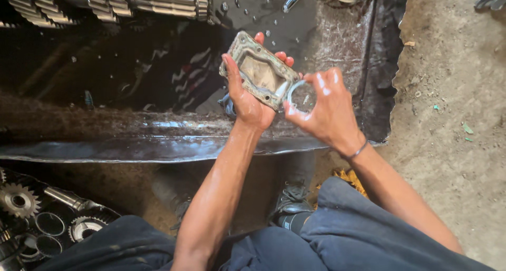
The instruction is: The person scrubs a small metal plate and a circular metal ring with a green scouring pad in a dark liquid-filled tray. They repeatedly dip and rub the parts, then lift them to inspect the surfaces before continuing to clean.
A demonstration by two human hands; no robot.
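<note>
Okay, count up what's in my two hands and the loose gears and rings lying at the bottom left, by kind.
Rectangular metal cover plates: 1, in the left hand, plate at
Metal rings in hand: 1, in the right hand, ring at
Toothed gears at bottom left: 2
Loose rings at bottom left: 2 clear
Total: 6

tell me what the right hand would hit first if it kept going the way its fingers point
The right hand, holding a thin ring, points up and left toward the rectangular metal cover plate in the left hand. It would likely meet that plate's lower edge first; ring and plate look almost touching, though depth is unclear.
</note>
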